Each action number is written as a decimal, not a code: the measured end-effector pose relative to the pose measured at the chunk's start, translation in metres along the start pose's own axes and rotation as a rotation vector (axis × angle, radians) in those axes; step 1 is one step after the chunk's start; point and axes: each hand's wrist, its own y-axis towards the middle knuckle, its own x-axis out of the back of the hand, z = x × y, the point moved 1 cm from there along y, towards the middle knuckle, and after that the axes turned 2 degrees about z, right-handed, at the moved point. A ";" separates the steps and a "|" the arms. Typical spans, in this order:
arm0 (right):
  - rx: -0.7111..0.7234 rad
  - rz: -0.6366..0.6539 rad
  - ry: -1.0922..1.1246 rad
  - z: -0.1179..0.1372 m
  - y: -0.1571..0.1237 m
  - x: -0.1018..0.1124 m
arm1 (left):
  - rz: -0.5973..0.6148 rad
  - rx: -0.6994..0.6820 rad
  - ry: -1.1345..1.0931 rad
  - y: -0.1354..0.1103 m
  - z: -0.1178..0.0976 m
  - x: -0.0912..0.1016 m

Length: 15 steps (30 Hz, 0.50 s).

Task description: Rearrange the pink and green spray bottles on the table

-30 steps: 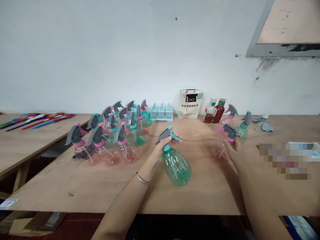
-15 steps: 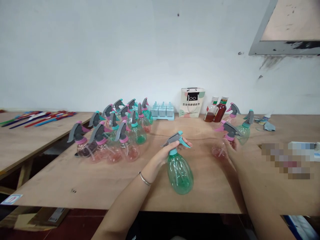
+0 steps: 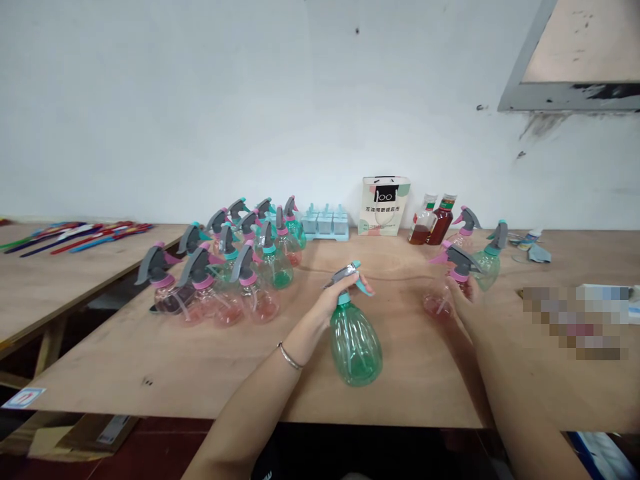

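My left hand (image 3: 336, 297) is wrapped round the neck and trigger head of a green spray bottle (image 3: 357, 347) with a grey and teal top. The bottle tilts slightly in front of me, over the near half of the table. On the right, my right hand (image 3: 461, 300) closes round a pink spray bottle (image 3: 436, 300) with a grey and pink head; its fingers are partly hidden behind the bottle. Just behind that hand stand another green spray bottle (image 3: 487, 265) and a pink one (image 3: 466, 223).
Several pink and green spray bottles (image 3: 257, 300) crowd the table's left side. Along the wall stand a pale blue popsicle mould (image 3: 325, 225), a paper bag (image 3: 384, 210) and two bottles of brown liquid (image 3: 441, 220). Coloured strips (image 3: 80, 233) lie on the left-hand table.
The green spray bottle in my left hand has shifted a little to the left and turned slightly more upright. My right hand and its pink bottle stay in place.
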 end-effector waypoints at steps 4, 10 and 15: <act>0.001 -0.016 -0.007 0.001 0.000 0.000 | -0.091 -0.010 0.054 0.004 -0.003 0.005; 0.017 0.011 -0.011 0.004 0.000 0.000 | 0.013 -0.028 0.033 0.000 -0.006 0.001; 0.034 -0.011 0.012 0.003 0.001 -0.002 | -0.042 -0.035 0.071 0.001 -0.005 0.004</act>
